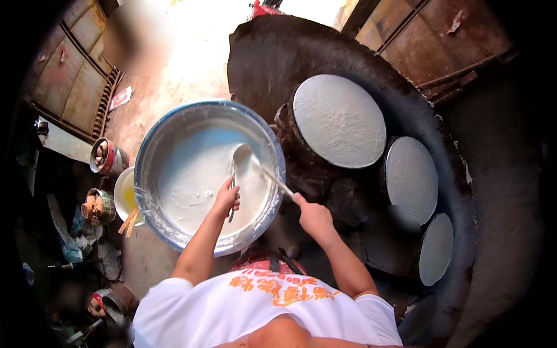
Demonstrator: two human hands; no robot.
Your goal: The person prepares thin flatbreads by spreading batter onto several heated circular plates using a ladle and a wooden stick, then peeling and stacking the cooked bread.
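Note:
A large round basin (152, 223) with a blue rim stands in front of me, holding white batter (188, 180) with a few small lumps on its surface. Over the batter, my left hand (225, 198) is closed round the upright handle of a metal ladle (244, 154). My right hand (315, 218), at the basin's right rim, grips a thin stick (280, 183) that slants inward. The stick's far end is close to the ladle's bowl; whether they touch I cannot tell.
Round griddles coated with pale batter curve along my right: a large one (339, 120), a middle one (412, 180) and a smaller one (436, 249). Left of the basin are a bowl of yellow liquid (129, 194), wooden sticks (131, 220) and tins (110, 158). A dark curved metal sheet (261, 58) stands behind.

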